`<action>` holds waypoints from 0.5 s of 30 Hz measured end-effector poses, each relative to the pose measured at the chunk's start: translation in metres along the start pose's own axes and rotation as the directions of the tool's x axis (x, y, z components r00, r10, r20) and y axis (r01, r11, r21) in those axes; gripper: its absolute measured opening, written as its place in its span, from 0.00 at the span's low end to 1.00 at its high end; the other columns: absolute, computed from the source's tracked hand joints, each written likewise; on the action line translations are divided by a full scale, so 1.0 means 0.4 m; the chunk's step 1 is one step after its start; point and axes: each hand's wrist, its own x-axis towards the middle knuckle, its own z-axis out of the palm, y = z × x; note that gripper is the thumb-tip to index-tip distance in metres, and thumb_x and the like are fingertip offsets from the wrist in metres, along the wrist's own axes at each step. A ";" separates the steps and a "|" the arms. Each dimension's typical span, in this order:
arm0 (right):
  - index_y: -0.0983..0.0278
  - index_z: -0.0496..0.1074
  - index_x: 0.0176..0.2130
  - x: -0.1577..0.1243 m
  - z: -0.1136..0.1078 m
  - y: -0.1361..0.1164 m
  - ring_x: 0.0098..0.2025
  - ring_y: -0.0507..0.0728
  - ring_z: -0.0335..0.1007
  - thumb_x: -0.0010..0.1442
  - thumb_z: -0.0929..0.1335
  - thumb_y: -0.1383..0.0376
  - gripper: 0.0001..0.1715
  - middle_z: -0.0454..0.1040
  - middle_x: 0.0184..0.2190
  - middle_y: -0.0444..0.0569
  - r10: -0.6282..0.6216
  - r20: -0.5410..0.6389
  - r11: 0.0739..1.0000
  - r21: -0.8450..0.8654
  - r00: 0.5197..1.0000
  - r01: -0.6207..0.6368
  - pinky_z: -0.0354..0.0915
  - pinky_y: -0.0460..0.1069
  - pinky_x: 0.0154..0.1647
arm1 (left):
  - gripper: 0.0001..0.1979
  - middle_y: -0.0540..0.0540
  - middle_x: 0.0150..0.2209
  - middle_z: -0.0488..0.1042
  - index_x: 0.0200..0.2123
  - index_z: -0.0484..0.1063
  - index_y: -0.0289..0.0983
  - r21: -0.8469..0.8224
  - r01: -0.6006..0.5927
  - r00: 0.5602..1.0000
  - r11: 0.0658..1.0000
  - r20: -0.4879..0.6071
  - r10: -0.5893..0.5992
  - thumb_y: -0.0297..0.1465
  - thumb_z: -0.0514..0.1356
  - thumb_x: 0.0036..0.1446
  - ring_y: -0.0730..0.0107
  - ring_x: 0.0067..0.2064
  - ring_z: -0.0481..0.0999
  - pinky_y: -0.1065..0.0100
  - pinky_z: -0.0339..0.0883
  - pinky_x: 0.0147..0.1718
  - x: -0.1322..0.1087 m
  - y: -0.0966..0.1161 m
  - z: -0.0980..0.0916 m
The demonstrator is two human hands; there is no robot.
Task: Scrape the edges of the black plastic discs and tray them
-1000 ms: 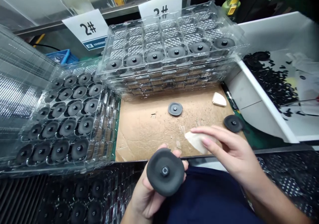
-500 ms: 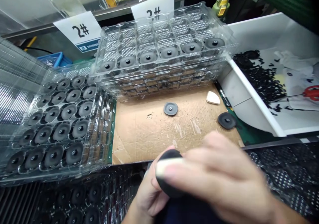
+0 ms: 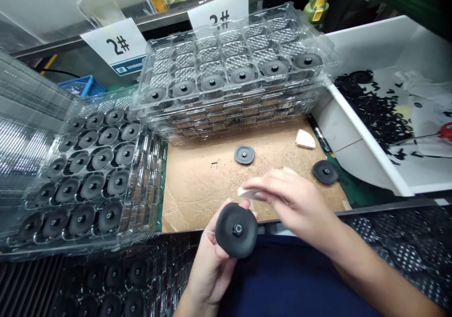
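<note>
My left hand [image 3: 212,260] grips a black rubber disc [image 3: 236,230] with a small metal hub in its middle, held face up over my lap. My right hand [image 3: 293,202] hovers just above and right of the disc, fingers pinched on a small white wedge [image 3: 248,193], somewhat blurred. Two more black discs lie on the brown cardboard [image 3: 197,190]: one disc [image 3: 244,154] near its far edge, another disc [image 3: 325,172] at its right corner. A second white wedge [image 3: 305,139] rests by the stacked trays.
A clear tray [image 3: 88,176] full of discs sits at left. A stack of clear trays [image 3: 233,72] with one front row of discs stands behind the cardboard. A white bin [image 3: 367,133] with black rubber scraps is at right. Signs reading 2# and 3# hang behind.
My right hand swept over the disc with the white wedge, then drew back up to the right. The disc stayed in my left hand.
</note>
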 end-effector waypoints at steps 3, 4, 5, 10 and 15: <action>0.59 0.73 0.46 -0.059 0.038 0.090 0.35 0.53 0.70 0.64 0.62 0.69 0.14 0.76 0.34 0.45 0.215 0.070 0.976 -0.043 0.974 -0.212 0.61 0.49 0.37 | 0.26 0.47 0.47 0.77 0.46 0.74 0.46 -0.099 -0.007 1.000 0.995 0.028 0.010 0.35 0.71 0.39 0.64 0.46 0.77 0.70 0.68 0.45 -0.004 0.002 -0.013; 0.59 0.73 0.45 -0.083 0.058 0.112 0.34 0.53 0.71 0.63 0.62 0.68 0.14 0.77 0.33 0.45 0.243 0.114 0.970 -0.051 0.963 -0.238 0.62 0.49 0.36 | 0.26 0.47 0.48 0.77 0.46 0.74 0.46 -0.114 -0.014 0.999 0.993 0.032 0.018 0.36 0.71 0.40 0.64 0.47 0.76 0.70 0.68 0.46 -0.005 0.000 -0.020; 0.59 0.74 0.45 -0.105 0.076 0.129 0.33 0.53 0.71 0.63 0.63 0.68 0.13 0.77 0.31 0.45 0.259 0.152 0.966 -0.056 0.954 -0.254 0.62 0.49 0.35 | 0.27 0.47 0.48 0.77 0.47 0.73 0.46 -0.123 -0.017 0.999 0.992 0.037 0.022 0.36 0.71 0.39 0.63 0.47 0.76 0.69 0.68 0.46 -0.004 -0.002 -0.026; 0.63 0.74 0.44 -0.122 0.072 0.109 0.31 0.53 0.72 0.63 0.63 0.67 0.13 0.77 0.32 0.48 0.339 0.104 0.941 -0.054 0.935 -0.335 0.65 0.48 0.32 | 0.25 0.48 0.48 0.77 0.47 0.73 0.47 -0.141 0.002 0.996 0.990 0.094 0.011 0.32 0.70 0.42 0.64 0.48 0.76 0.69 0.68 0.47 0.002 -0.002 -0.028; 0.63 0.71 0.47 -0.033 -0.004 -0.052 0.38 0.53 0.73 0.63 0.63 0.67 0.13 0.77 0.41 0.48 0.180 -0.238 0.983 0.070 0.954 -0.168 0.66 0.46 0.34 | 0.24 0.48 0.49 0.76 0.47 0.73 0.45 -0.093 0.016 0.999 0.995 0.036 -0.013 0.31 0.69 0.44 0.64 0.49 0.74 0.70 0.67 0.48 0.000 0.004 0.004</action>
